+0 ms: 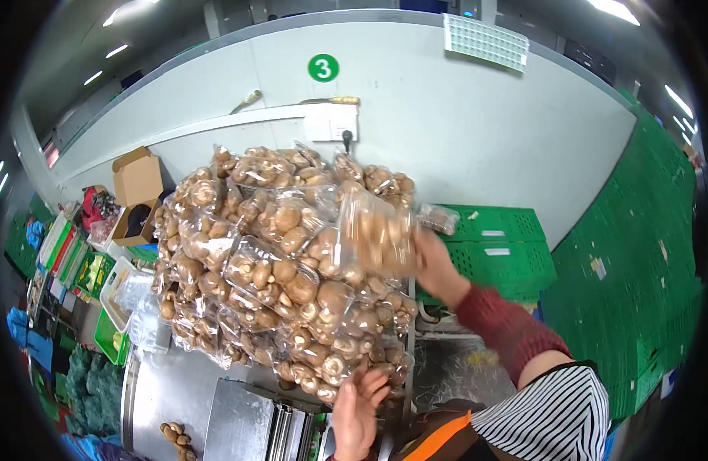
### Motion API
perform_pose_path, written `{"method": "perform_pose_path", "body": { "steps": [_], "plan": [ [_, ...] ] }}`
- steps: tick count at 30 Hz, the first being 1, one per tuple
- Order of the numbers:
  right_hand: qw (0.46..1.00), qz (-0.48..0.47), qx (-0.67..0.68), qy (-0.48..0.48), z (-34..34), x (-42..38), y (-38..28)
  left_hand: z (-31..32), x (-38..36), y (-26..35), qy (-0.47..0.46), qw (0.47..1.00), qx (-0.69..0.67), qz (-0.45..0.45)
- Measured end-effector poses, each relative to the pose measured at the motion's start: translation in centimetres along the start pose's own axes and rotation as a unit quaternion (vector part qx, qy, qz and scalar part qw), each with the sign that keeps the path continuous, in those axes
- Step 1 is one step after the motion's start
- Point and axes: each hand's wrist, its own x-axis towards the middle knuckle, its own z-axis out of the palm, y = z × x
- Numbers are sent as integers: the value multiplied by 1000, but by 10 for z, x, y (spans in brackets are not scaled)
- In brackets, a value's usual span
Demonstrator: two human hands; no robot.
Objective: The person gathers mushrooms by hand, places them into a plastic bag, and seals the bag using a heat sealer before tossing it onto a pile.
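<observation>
A large heap of clear plastic bags of brown mushrooms (281, 265) rises in front of me. My right hand (440, 265) grips the right side of a pack of mushrooms (378, 233), which is smeared by motion at the heap's upper right. Its fingers are partly hidden by the pack. Low at the heap's front edge, my left hand (357, 411) is open, fingers apart and palm turned up, with nothing in it.
Green crates (492, 257) stand to the right, a small pack (438, 219) on top. A metal machine (242, 422) and loose mushrooms (177, 439) are at the front left. An open cardboard box (136, 184) sits back left. A white partition (446, 115) stands behind.
</observation>
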Motion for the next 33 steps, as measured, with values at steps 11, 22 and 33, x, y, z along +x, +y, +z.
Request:
{"method": "perform_pose_path", "body": {
  "steps": [11,22,33],
  "plan": [
    [922,347,-168,-17,86,190,59,-103,-97,2,235,962,24,135],
    [830,-227,305,-408,253,-72,-380,-234,-289,46,771,342,400,359],
    [670,-400,215,-587,448,-212,-599,-295,-284,95,745,432,441,253]
  ]
}}
